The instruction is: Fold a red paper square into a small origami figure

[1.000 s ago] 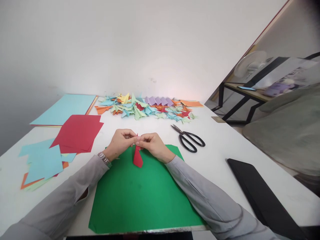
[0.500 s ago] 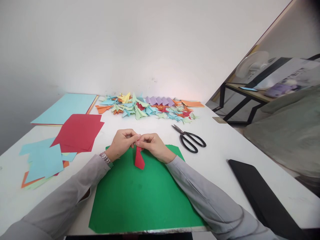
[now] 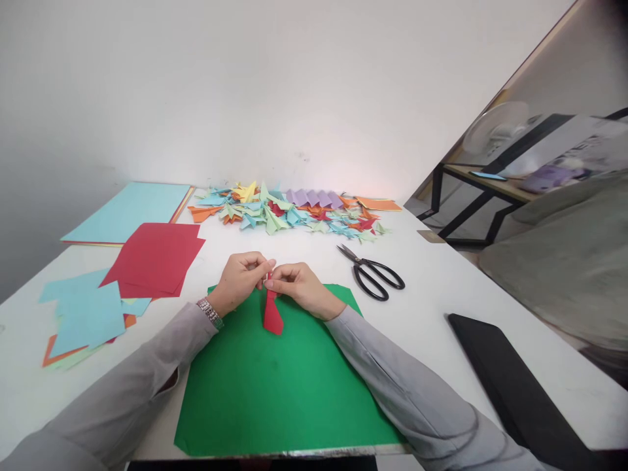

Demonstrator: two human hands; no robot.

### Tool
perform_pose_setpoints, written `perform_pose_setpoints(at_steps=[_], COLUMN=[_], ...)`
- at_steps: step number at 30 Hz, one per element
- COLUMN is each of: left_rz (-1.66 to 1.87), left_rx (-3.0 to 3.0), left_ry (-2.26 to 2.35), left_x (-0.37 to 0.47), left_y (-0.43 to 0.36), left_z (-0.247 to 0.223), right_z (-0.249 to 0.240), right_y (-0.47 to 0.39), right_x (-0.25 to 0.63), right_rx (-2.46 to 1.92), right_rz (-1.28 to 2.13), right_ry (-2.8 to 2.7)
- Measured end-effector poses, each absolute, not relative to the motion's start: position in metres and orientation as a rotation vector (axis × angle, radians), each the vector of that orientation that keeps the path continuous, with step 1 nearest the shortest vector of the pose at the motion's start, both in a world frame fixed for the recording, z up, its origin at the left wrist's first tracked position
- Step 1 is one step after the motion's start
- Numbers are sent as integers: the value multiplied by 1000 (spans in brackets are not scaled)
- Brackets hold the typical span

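A narrow folded piece of red paper (image 3: pixel 273 316) hangs from my fingertips over the far part of a green mat (image 3: pixel 275 386); its lower end is wider and angular. My left hand (image 3: pixel 244 278), with a metal watch on the wrist, pinches the paper's upper end from the left. From the right, my right hand (image 3: pixel 300 286) pinches it slightly lower. The fingertips of both hands are close together, and they partly hide the top of the paper. Black-handled scissors (image 3: pixel 370 269) lie on the white table, to the right of my right hand.
Folded paper pieces in many colours (image 3: pixel 275 212) are heaped along the wall. Red sheets (image 3: pixel 152 261), light blue pieces (image 3: pixel 88 314) and a large light blue sheet (image 3: pixel 132 212) lie on the left. A long black object (image 3: pixel 510 379) rests at the right.
The fingertips of my two hands have moved slightly apart, and more of the red paper's upper part shows between them.
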State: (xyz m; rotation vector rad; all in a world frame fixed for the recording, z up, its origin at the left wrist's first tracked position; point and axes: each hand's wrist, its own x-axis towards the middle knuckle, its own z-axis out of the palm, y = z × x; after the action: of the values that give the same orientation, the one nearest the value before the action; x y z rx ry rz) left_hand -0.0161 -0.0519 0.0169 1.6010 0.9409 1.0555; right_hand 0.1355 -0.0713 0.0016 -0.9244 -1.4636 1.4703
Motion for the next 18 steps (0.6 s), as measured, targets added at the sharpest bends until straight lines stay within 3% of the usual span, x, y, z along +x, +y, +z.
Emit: perform_pose_setpoints(at_steps=[18], left_rz=[949], left_rx=[1510], left_ry=[954], left_x=[-17], left_y=[-47], left_z=[13], right_z=[-1], right_y=[-71], right_x=[136], right_rx=[-953], right_rz=[1486], right_ry=[-1488])
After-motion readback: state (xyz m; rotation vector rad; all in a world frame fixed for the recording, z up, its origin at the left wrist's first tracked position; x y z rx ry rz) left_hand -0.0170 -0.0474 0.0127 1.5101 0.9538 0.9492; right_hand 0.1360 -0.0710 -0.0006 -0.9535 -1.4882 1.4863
